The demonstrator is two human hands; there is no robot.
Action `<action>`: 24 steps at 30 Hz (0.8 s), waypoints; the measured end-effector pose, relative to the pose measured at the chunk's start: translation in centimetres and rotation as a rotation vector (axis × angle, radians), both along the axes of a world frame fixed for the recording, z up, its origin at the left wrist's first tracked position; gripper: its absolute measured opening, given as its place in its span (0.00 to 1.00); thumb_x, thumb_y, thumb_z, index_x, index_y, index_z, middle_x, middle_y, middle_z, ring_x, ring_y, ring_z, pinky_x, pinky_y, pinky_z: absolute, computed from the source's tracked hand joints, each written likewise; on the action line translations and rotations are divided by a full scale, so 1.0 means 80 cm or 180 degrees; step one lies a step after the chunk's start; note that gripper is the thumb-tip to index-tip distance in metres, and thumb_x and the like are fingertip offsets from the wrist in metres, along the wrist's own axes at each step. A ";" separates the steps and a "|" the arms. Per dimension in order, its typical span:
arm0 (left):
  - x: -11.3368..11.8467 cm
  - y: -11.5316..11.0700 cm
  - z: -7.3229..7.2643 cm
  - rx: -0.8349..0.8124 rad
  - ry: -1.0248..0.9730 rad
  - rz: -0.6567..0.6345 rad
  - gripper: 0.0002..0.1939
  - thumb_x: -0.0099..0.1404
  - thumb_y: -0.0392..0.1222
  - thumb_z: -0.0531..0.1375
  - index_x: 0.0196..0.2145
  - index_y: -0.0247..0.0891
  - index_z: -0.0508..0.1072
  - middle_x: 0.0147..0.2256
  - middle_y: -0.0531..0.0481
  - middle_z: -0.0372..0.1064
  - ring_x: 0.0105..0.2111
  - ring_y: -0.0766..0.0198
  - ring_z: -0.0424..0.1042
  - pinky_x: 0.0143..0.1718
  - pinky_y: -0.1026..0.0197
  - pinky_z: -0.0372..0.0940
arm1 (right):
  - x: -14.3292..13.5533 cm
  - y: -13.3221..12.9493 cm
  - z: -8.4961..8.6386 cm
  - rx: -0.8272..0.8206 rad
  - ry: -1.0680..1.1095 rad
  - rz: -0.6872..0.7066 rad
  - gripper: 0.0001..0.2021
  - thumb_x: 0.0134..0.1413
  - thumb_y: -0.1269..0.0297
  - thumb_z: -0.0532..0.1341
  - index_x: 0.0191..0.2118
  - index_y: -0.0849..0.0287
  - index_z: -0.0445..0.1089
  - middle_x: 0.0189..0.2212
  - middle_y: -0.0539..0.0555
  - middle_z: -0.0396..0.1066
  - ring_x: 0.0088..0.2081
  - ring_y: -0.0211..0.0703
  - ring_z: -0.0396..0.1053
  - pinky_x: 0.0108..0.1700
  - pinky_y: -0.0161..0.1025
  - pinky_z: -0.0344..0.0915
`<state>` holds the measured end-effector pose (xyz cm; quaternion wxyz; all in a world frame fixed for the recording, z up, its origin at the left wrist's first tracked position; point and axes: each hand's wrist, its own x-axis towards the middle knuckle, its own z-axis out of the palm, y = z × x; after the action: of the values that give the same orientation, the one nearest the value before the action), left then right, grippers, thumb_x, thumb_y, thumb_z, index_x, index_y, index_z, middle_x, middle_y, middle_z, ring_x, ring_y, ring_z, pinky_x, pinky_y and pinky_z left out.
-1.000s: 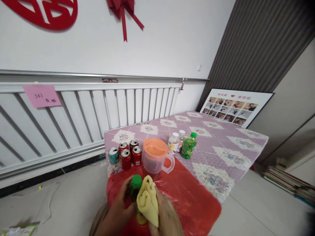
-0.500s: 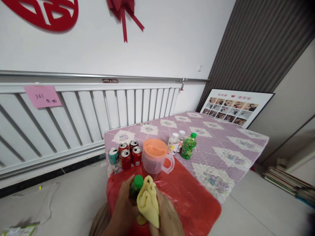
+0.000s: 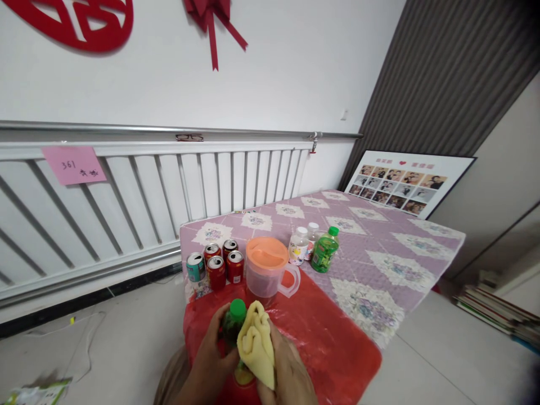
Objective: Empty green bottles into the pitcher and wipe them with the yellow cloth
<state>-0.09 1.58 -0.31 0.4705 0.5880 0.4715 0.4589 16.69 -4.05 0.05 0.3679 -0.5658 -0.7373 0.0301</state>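
Low in the view, my left hand (image 3: 211, 355) is closed around a bottle (image 3: 233, 329) with a green cap. My right hand (image 3: 291, 368) grips a folded yellow cloth (image 3: 258, 346), which sits against the bottle's right side. Fingers and cloth hide much of the bottle's body. Both hands are over a red plastic sheet (image 3: 329, 337) on the table. Just beyond them stands a clear plastic pitcher (image 3: 264, 281) with an orange lid, its handle toward the right.
Several red cans (image 3: 216, 274) and a teal can (image 3: 196, 267) stand left of the pitcher. To its right are two small white-capped bottles (image 3: 297, 247) and a green bottle (image 3: 324, 251). A flowered tablecloth (image 3: 358, 225) covers the table; a white radiator (image 3: 236, 180) runs behind it.
My left hand's fingers have shifted on the bottle, with the thumb now nearer the cloth. Cloth and bottle stay nearly in place; the view has moved slightly.
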 end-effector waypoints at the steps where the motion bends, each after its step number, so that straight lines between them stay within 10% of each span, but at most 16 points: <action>1: 0.002 0.001 -0.006 -0.0002 -0.0009 0.0065 0.36 0.50 0.38 0.66 0.56 0.36 0.60 0.55 0.38 0.67 0.52 0.49 0.70 0.53 0.51 0.67 | -0.002 -0.001 -0.001 0.0032 0.0050 0.0006 0.36 0.46 0.75 0.56 0.64 0.62 0.47 0.54 0.63 0.67 0.53 0.53 0.67 0.52 0.47 0.68; 24: -0.005 -0.010 0.016 -0.0074 0.0486 -0.0199 0.32 0.58 0.40 0.60 0.59 0.39 0.57 0.58 0.41 0.65 0.54 0.50 0.68 0.55 0.51 0.65 | -0.007 -0.001 -0.011 0.0067 0.0280 -0.0202 0.36 0.46 0.75 0.56 0.63 0.59 0.49 0.54 0.61 0.68 0.53 0.54 0.67 0.52 0.49 0.68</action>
<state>-0.46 0.77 0.96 0.4541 0.6301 0.4928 0.3923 16.10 -4.16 -0.80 0.4067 -0.5831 -0.7024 0.0356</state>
